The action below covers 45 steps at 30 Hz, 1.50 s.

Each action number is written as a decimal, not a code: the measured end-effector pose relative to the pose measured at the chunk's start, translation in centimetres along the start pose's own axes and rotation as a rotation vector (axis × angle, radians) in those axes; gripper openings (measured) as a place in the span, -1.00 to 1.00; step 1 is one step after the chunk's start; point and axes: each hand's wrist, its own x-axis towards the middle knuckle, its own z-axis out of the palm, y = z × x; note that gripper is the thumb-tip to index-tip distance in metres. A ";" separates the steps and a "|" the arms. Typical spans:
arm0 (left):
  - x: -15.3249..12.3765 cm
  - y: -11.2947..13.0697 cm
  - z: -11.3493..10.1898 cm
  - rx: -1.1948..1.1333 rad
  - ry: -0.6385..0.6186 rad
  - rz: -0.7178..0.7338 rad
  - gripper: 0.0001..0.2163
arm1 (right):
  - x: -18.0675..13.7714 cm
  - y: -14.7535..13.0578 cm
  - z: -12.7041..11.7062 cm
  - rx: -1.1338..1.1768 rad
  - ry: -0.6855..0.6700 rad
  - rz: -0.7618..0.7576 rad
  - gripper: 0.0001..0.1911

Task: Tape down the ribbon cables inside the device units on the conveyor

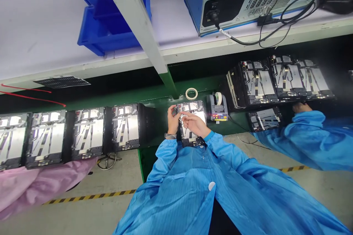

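An opened tablet-like device [196,108] lies in front of me, its silvery inside and dark frame facing up. My left hand [173,120] is at its upper left edge, fingers and thumb bent around that edge. Across the device reaches my right hand [194,123], index finger pointing left to the left hand's thumb and the other fingers curled. Anything small between the right fingertips is hidden. Just right of the device stands a tape dispenser [217,108] with a pale roll. Behind it a loose tape ring [191,93] lies on the green bench.
Several similar opened devices [125,126] line the bench at left, above a co-worker's pink sleeve [68,172]. More stand at right [259,82], near another co-worker's hand [302,108]. A post [135,18], blue bins [110,33] and a computer case [228,3] are beyond.
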 end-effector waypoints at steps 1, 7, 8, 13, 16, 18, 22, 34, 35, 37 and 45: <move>0.0 0.0 0.0 -0.004 0.002 0.004 -0.55 | 0.1 0.0 -0.1 0.007 -0.002 -0.006 -0.57; 0.0 0.1 0.0 -0.022 -0.005 0.028 -0.54 | -0.4 0.0 -0.2 -0.005 0.009 -0.009 -0.54; 0.0 0.1 0.0 -0.004 -0.007 0.032 -0.55 | -0.4 0.0 -0.1 -0.002 0.006 -0.007 -0.54; 0.1 0.0 -0.2 0.033 -0.016 0.055 -0.63 | -0.4 0.2 0.0 0.006 0.003 -0.014 -0.55; 0.2 -0.3 -0.3 0.043 -0.032 0.079 -0.69 | -0.2 0.3 -0.2 0.026 0.002 -0.019 -0.58; 0.4 -0.5 -0.4 0.048 -0.049 0.104 -0.72 | -0.1 0.4 -0.4 0.056 -0.003 -0.016 -0.60; 0.7 -0.7 -0.8 0.079 -0.077 0.145 -0.78 | 0.1 0.4 -0.5 0.112 -0.015 -0.003 -0.62; 0.5 0.6 -1.4 0.321 -0.121 0.165 -0.80 | -0.1 -1.5 0.7 0.229 0.072 0.139 -0.66; 0.5 0.6 -1.4 0.327 -0.124 0.162 -0.80 | -0.3 -1.9 0.7 0.214 0.069 0.172 -0.64; 0.6 0.7 -1.5 0.325 -0.126 0.157 -0.80 | -0.9 -2.5 0.6 0.093 0.034 0.233 -0.59; 0.8 0.0 -1.5 0.309 -0.125 0.148 -0.78 | -0.6 -4.1 0.8 -1.585 0.138 -0.356 -0.47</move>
